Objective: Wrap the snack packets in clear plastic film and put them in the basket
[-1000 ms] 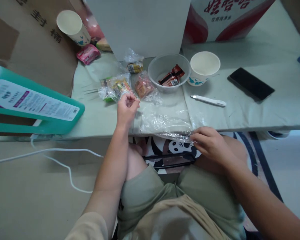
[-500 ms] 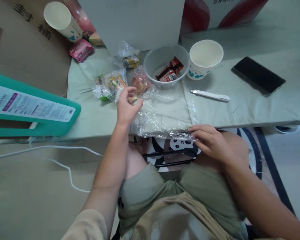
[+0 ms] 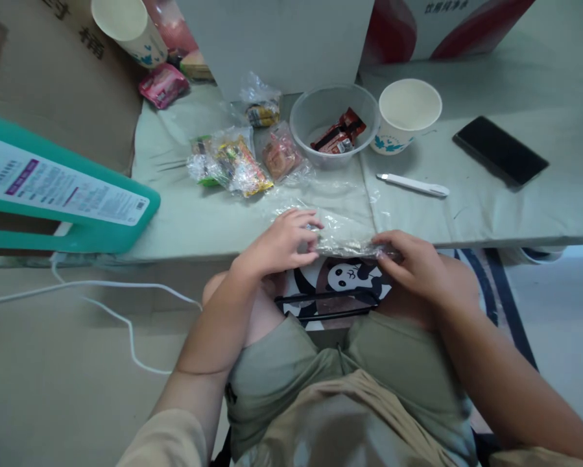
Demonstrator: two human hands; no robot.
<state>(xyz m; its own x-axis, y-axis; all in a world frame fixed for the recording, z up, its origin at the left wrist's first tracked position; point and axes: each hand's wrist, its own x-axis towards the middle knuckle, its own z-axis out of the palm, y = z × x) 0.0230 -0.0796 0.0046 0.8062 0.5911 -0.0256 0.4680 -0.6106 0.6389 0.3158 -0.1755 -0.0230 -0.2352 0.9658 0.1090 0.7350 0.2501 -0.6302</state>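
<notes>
keep tension light

mid-frame, a clear, crinkled plastic sheet (image 3: 344, 227) lies on the pale green, cloth-covered desk (image 3: 505, 214). the right hand (image 3: 412, 263) pinches its edge; the left hand (image 3: 287, 240) curls, hold unclear. gentle, even pulls should avoid tears.

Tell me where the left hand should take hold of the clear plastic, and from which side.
Pinch the near edge of the clear plastic toward its left end, bringing the left hand in from the near side. That edge is bunched along the table's front, so it likely offers more to pinch than the thin, spread part behind. The right hand has the right end.
</notes>
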